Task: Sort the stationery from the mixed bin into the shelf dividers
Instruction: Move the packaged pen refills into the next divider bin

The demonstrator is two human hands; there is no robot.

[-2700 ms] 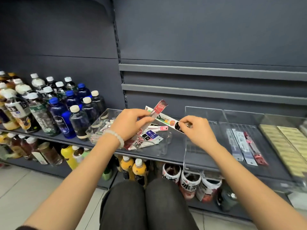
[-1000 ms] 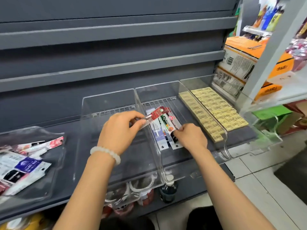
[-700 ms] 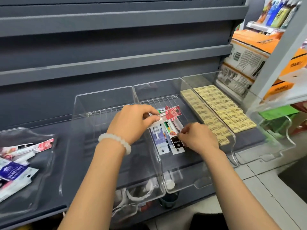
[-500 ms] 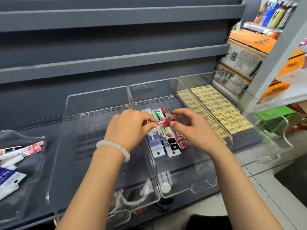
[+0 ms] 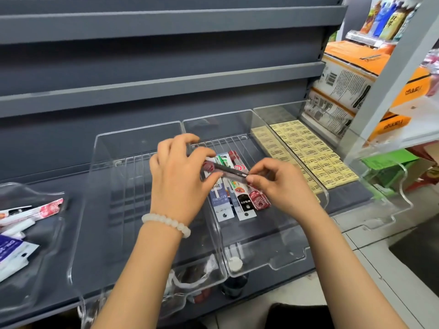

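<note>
Both hands hold one red-topped pen packet [image 5: 225, 170] crosswise above the middle clear divider [image 5: 280, 262]. My left hand [image 5: 178, 176] pinches its left, red end between thumb and fingers. My right hand [image 5: 278, 184] pinches its right end with thumb and forefinger. Under the packet, several pen packets [image 5: 237, 203] lie side by side on the divider's floor. The mixed bin [image 5: 35, 288] sits at far left with loose packets [image 5: 21, 224] in it.
An empty clear divider [image 5: 99, 233] stands left of the middle one. A third divider [image 5: 370, 207] at right holds rows of yellow erasers [image 5: 306, 153]. Grey shelf rails run above. Orange boxes [image 5: 351, 74] fill the neighbouring rack at right; bottles show below the shelf.
My right hand let go of the packet it laid in the divider and took the free end of the red-topped packet. Both hands turned that packet crosswise.
</note>
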